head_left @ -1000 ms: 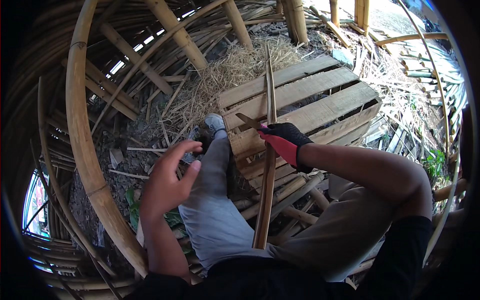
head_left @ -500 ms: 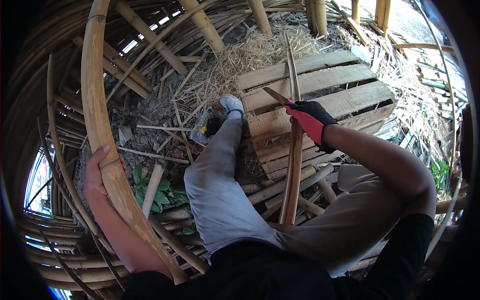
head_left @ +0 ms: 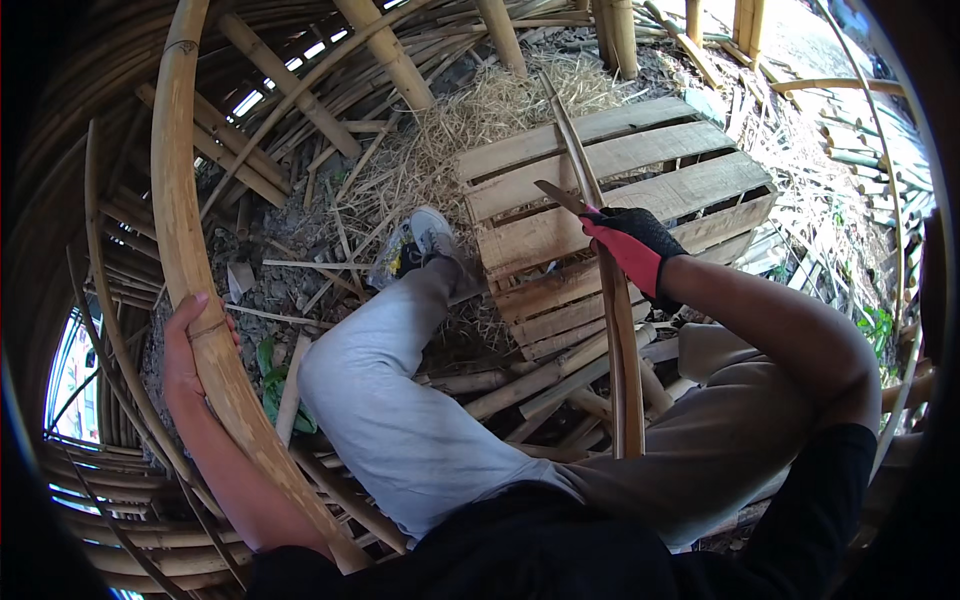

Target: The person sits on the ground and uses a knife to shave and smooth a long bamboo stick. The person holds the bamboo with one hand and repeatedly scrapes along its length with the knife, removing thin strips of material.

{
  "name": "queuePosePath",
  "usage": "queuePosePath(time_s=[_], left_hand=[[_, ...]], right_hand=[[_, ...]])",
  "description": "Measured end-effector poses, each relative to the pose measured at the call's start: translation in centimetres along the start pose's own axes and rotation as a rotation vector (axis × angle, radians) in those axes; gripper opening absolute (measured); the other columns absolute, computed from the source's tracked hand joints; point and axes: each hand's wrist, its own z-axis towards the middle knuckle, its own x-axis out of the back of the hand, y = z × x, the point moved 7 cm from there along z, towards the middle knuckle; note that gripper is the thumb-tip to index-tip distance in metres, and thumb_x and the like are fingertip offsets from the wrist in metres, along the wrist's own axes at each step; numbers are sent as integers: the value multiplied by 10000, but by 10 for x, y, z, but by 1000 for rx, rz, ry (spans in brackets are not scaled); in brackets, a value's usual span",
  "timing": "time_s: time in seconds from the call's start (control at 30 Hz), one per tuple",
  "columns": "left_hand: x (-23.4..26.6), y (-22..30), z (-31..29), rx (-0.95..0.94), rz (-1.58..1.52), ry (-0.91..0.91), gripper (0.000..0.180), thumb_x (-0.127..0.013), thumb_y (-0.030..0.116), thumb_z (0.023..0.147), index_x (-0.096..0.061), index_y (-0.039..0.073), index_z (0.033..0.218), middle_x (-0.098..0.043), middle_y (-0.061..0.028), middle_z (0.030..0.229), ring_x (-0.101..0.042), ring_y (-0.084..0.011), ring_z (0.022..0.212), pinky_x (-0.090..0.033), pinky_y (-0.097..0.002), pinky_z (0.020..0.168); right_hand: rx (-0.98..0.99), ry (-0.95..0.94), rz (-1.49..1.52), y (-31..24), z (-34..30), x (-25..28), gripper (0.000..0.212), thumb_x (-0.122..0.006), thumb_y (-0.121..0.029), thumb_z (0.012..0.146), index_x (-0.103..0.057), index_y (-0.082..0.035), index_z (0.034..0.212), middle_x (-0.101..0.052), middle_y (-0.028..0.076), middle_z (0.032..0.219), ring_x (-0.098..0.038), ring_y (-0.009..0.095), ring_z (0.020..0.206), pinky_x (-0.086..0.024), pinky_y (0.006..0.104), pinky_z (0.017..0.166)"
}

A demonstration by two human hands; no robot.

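My left hand (head_left: 187, 358) is bare and closed around a thick bamboo pole (head_left: 178, 200), its thumb lying across the front near a node. The pole rises past the top left of the view and runs down along my forearm. My right hand (head_left: 638, 243) wears a black and red glove and is closed on a knife, whose blade (head_left: 562, 197) points up and left. The knife's handle is mostly hidden in the glove. Beneath that hand passes a long split bamboo strip (head_left: 624, 375), its lower end by my right thigh and its upper part over a wooden crate.
The slatted wooden crate (head_left: 560, 235) stands ahead, with straw (head_left: 480, 120) behind it. Several bamboo pieces (head_left: 530, 385) lie under my legs. A clear plastic bag (head_left: 388, 258) is beside my shoe (head_left: 432, 232). Bamboo walling curves along the left, and upright posts (head_left: 615, 40) stand at the back.
The split strip has tilted, its lower end shifting right and its upper end left. My left knee has swung left. My right hand has moved slightly right with the knife; the left keeps its hold.
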Motion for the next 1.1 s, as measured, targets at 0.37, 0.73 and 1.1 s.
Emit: queuePosePath(time_s=[0.37,0.73,1.1], left_hand=[[6,49,-43,-708,561,604,394,-653,254,852,-537,-14,1116,-599,-192,1138,-607,-259,1057,-470,-366,948],[-248,-123,-109,273,-564,-889,408,-455,294,1001,-476,-9,1274,-562,-196,1239,-572,-324,1153,-513,-456,932],[-258,-140,-111,474,-754,-1155,325,-405,319,1041,-471,77,1247,-476,-6,771,-436,-47,464,-377,-191,305]], right_hand=[[24,-5,-43,-6,-19,2,446,-572,-446,943,-634,-8,891,-588,84,695,-531,154,627,-443,338,607],[100,-42,-14,-46,-6,-59,463,-571,-459,948,-622,-9,853,-574,68,671,-567,145,588,-463,319,562],[38,-456,-207,-85,-41,-111,410,-580,-422,945,-678,-33,1029,-675,95,841,-615,119,661,-509,282,582]])
